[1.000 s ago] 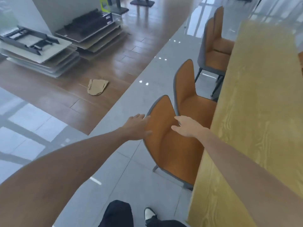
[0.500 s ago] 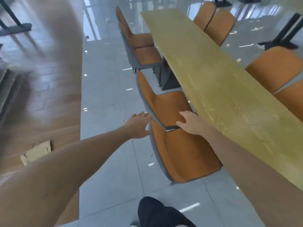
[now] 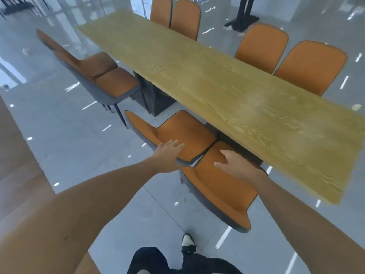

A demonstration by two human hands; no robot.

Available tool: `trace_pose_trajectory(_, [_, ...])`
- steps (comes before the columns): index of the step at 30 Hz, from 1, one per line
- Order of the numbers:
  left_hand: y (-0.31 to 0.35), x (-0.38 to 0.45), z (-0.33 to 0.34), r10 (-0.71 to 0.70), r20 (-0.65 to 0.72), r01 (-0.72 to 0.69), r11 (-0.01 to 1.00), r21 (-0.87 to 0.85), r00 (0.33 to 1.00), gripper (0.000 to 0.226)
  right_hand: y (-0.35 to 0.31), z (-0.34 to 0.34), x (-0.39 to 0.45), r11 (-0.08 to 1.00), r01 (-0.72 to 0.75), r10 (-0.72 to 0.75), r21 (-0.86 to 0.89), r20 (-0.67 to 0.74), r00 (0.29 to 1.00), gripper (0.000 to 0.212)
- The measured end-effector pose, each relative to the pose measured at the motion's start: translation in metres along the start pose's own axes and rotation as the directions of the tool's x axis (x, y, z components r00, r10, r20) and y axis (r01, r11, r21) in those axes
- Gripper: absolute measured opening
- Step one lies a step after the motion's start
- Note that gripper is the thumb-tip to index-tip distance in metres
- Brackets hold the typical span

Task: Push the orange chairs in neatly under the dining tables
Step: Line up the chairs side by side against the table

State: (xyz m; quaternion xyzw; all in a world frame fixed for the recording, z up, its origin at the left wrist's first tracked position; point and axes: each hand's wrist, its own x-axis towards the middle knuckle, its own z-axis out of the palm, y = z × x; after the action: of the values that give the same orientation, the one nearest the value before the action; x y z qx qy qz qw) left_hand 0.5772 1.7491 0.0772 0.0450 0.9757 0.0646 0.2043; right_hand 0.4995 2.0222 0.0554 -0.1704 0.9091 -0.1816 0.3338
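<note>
A long yellow wood-grain dining table (image 3: 237, 91) runs from the far left to the near right. Two orange chairs with grey shells stand side by side at its near edge. The nearer chair (image 3: 221, 194) has its seat partly under the tabletop and its backrest points toward me. My right hand (image 3: 235, 165) lies flat on its orange padding, fingers apart. The second chair (image 3: 183, 131) sits just to its left, touching it. My left hand (image 3: 167, 155) rests over that chair's near grey rim with fingers spread. Neither hand is closed around anything.
Two more orange chairs (image 3: 110, 84) stand further along this side, angled out from the table. Several chairs (image 3: 310, 68) line the far side. A black table base (image 3: 154, 95) stands under the top. Another black pedestal (image 3: 243, 16) is beyond. My shoe (image 3: 187, 244) is on grey tile.
My view has swung right along the table. Both hands moved from the nearer chair's backrest edge onto the padding of the two chairs, which now sit closer under the tabletop.
</note>
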Motion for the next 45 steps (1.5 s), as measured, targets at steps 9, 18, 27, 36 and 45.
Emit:
trace_pose_trajectory(9, [-0.068,0.077,0.002,0.193,0.231,-0.246,0.942,0.229,0.954,0.083,-0.036,0.102,-0.028,0.97,-0.212,0.191,0.117,0.167,0.967,0.071])
trace_pose_trajectory(18, [-0.178,0.128,0.028,0.348,0.295,-0.435,0.841,0.322,0.89,0.047,-0.074,0.173,-0.001,0.869,-0.495,0.47,-0.002,-0.316,0.824,0.04])
trace_pose_trajectory(27, [-0.202,0.14,0.043,0.524,0.092,-0.526,0.8,0.288,0.847,0.014,-0.08,0.183,0.011,0.824,-0.565,0.53,0.037,-0.402,0.747,0.034])
trace_pose_trajectory(36, [-0.199,0.137,0.054,0.481,0.066,-0.477,0.826,0.299,0.874,0.019,-0.093,0.189,0.018,0.863,-0.505,0.454,0.03,-0.486,0.747,0.026])
trace_pose_trajectory(45, [-0.192,0.132,0.06,0.476,0.042,-0.464,0.828,0.313,0.878,0.015,-0.092,0.185,0.013,0.888,-0.456,0.426,0.062,-0.487,0.763,0.028])
